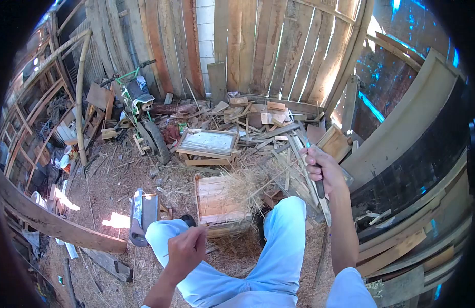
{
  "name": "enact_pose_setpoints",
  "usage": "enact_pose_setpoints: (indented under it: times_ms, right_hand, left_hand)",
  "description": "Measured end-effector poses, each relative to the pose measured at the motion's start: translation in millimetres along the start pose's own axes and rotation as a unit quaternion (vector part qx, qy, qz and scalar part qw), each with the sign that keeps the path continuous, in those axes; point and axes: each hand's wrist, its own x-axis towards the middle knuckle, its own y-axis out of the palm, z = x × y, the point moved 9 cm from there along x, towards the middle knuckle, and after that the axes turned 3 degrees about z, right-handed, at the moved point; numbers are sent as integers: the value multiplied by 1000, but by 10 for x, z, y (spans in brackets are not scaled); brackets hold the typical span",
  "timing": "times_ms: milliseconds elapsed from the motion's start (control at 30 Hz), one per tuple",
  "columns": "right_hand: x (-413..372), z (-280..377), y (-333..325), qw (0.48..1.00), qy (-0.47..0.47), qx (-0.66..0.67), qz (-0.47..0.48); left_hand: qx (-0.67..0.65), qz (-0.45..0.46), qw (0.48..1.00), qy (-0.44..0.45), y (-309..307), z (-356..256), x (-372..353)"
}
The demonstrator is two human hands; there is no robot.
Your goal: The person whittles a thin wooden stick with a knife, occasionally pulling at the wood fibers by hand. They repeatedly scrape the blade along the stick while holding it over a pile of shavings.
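My right hand (322, 169) is raised to the right of my knees, its fingers wrapped round a dark-handled tool (320, 189). The tool's pale, narrow end points up and away; I cannot tell its exact kind. Over my left thigh, my left hand (187, 248) is closed with the fingers pressed together, and a thin, nail-like sliver pokes out at its side. Between my knees lies a wooden crate (211, 197) of light slats, its right part covered by dry straw (247, 187). A flat tool with a grey handle (139, 237), like a handsaw, rests by my left knee.
A framed white panel (206, 140) lies beyond the crate, before a heap of wood scraps (268, 120). A small green motorbike (145, 105) leans near the plank wall (247, 51). A curved board (63, 226) crosses the left side; stacked planks (401, 251) line the right.
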Motion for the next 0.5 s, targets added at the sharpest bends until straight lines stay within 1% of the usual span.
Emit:
enact_pose_setpoints:
  times_ms: [33, 67, 100, 167, 200, 233, 300, 367, 400, 467, 500]
  right_hand:
    - [18, 43, -51, 1000, -9, 20, 5]
    - [42, 65, -63, 999, -18, 43, 12]
    - [41, 58, -7, 999, -20, 45, 15]
    - [-55, -15, 257, 998, -2, -42, 53]
    - [-113, -89, 428, 998, 17, -19, 54]
    - [-126, -155, 527, 998, 14, -19, 54]
    - [-169, -308, 758, 992, 29, 68, 101]
    - [-196, -367, 922, 992, 19, 46, 120]
    - [-216, -383, 982, 990, 10, 24, 137]
    - [-225, -441, 1005, 989, 14, 24, 145]
    - [-222, -472, 1029, 988, 18, 23, 152]
  left_hand:
    - [3, 3, 1000, -5, 5, 29, 16]
    - [2, 12, 1000, -28, -7, 55, 58]
    - [6, 11, 1000, -27, -25, 52, 98]
    - [5, 12, 1000, -2, 4, -17, 186]
    - [5, 11, 1000, 0, 34, -43, 232]
    - [-4, 5, 1000, -8, 59, -53, 282]
    - [-12, 0, 1000, -15, 107, -60, 356]
    - [-60, 29, 998, -23, 193, -46, 406]
    - [-58, 29, 998, -24, 194, -61, 418]
    - [-131, 73, 985, -80, 274, -6, 421]
    - [-129, 70, 986, -83, 246, 7, 424]
